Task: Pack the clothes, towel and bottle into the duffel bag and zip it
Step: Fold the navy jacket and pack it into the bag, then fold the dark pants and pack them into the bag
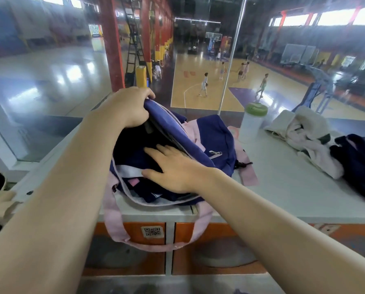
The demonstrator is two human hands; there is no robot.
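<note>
Both forearms reach forward over the locker top; left hand grips the duffel bag flap, lifting it to keep the mouth open; right hand lies flat, fingers straight, apparently pressing clothing down inside; bottle, towel and a dark garment wait alongside, unpacked.

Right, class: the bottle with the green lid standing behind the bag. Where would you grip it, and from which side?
Grip the bottle round its white body, below the green lid, coming from the front. It stands upright; the duffel bag crowds its left side, the towel lies to its right. The right hand, now flat inside the bag, is probably nearer.
</note>
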